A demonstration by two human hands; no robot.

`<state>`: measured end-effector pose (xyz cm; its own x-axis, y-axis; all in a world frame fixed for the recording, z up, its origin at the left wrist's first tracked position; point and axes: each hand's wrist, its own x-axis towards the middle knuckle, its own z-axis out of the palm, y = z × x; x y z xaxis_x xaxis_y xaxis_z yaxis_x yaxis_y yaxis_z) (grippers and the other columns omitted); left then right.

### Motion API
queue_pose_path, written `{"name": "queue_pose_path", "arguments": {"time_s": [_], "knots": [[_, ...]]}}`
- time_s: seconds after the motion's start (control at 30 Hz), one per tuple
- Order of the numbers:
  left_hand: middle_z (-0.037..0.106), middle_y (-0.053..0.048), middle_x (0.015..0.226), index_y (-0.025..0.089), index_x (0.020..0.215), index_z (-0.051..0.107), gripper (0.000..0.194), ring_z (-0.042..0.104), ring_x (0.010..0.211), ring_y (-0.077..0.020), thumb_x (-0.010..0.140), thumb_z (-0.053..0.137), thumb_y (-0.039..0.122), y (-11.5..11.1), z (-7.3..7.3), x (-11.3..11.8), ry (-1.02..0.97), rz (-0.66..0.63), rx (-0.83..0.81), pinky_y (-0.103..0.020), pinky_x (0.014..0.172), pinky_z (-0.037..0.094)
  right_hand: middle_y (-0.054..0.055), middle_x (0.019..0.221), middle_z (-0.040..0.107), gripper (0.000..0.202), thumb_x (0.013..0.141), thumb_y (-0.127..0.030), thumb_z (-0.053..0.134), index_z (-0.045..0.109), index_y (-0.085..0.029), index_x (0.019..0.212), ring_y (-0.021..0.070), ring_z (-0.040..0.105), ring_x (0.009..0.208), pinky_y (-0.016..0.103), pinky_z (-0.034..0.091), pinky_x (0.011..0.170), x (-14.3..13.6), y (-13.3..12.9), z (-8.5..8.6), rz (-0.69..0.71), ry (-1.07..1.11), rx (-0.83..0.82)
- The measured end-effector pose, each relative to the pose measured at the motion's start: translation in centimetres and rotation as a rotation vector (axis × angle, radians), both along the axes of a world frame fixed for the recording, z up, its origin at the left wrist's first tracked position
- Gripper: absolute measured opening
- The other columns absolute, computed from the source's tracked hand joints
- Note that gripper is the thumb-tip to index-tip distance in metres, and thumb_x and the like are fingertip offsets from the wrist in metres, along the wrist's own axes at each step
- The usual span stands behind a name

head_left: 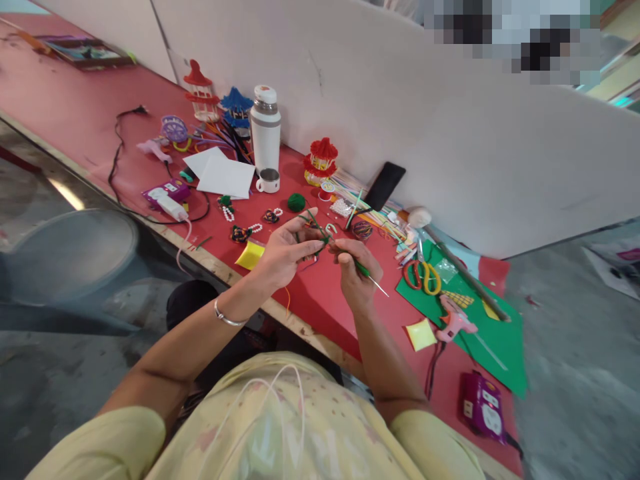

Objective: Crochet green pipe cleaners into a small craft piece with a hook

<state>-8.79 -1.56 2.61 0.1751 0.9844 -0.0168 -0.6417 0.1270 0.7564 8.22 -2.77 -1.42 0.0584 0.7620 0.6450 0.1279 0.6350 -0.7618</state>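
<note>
My left hand [286,248] pinches a small piece of green crochet work [325,240], with green yarn looped over its raised fingers. In my right hand [359,270] is a crochet hook [364,271] with a green grip; its bare metal end points down to the right. The hook's other end meets the crochet work, where fingers partly hide it. Just beyond the hands sits a ball of green yarn [296,202]. Small dark multicoloured pieces with white bead loops [241,233] lie left of my left hand. A ball of multicoloured yarn [363,230] rests beyond my right hand.
A white flask [265,130] and a small cup [269,181] stand behind. Scissors [423,275] and a pink glue gun [455,320] lie right, on green sheet [500,353]. A phone [385,186] leans near the partition [450,133]. Purple power boxes [484,407] sit at both sides.
</note>
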Motion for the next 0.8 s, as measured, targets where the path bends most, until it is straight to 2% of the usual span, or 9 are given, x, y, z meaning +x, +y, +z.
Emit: {"name": "queue_pose_path", "arguments": {"time_s": [0.13, 0.3, 0.43, 0.6, 0.8], "knots": [[0.078, -0.001, 0.082, 0.018, 0.141, 0.068, 0.085, 0.065, 0.063, -0.0092, 0.062, 0.098, 0.015, 0.01, 0.0, -0.02, 0.013, 0.008, 0.004, -0.019, 0.058, 0.049, 0.003, 0.099, 0.084, 0.021, 0.098, -0.047, 0.071, 0.082, -0.034, 0.11, 0.0209, 0.078, 0.086, 0.04, 0.065, 0.079, -0.08, 0.06, -0.12, 0.044, 0.077, -0.023], [0.072, 0.003, 0.074, 0.016, 0.137, 0.07, 0.08, 0.059, 0.055, -0.0065, 0.062, 0.098, 0.018, -0.02, 0.22, -0.09, 0.051, 0.007, -0.01, -0.019, 0.051, 0.045, 0.004, 0.097, 0.083, 0.024, 0.096, -0.051, 0.073, 0.082, -0.033, 0.109, 0.0196, 0.078, 0.082, 0.036, 0.064, 0.07, -0.05, 0.1, -0.12, 0.087, 0.135, -0.083], [0.068, 0.005, 0.069, 0.017, 0.14, 0.069, 0.082, 0.057, 0.051, -0.0061, 0.063, 0.099, 0.021, -0.01, 0.08, -0.17, 0.046, 0.005, -0.012, -0.018, 0.047, 0.043, 0.004, 0.098, 0.083, 0.024, 0.094, -0.051, 0.076, 0.083, -0.033, 0.109, 0.0198, 0.079, 0.083, 0.036, 0.064, 0.071, -0.06, -0.03, -0.1, 0.105, 0.145, -0.113], [0.07, 0.006, 0.076, 0.019, 0.143, 0.066, 0.085, 0.059, 0.049, -0.0063, 0.065, 0.099, 0.024, 0.17, -0.33, -0.46, 0.032, -0.011, -0.045, -0.018, 0.044, 0.046, 0.004, 0.097, 0.084, 0.024, 0.094, -0.051, 0.076, 0.083, -0.032, 0.108, 0.0191, 0.079, 0.081, 0.034, 0.063, 0.068, -0.17, -0.24, -0.12, 0.105, 0.183, -0.122], [0.07, 0.006, 0.075, 0.019, 0.139, 0.067, 0.081, 0.06, 0.047, -0.0067, 0.065, 0.099, 0.024, 0.22, -0.29, -0.56, 0.019, 0.0, -0.06, -0.018, 0.039, 0.044, 0.004, 0.086, 0.085, 0.038, 0.087, -0.063, 0.078, 0.081, -0.027, 0.101, 0.0176, 0.075, 0.066, 0.032, 0.059, 0.059, -0.21, 0.39, -0.41, 0.155, 0.356, -0.306]]}}
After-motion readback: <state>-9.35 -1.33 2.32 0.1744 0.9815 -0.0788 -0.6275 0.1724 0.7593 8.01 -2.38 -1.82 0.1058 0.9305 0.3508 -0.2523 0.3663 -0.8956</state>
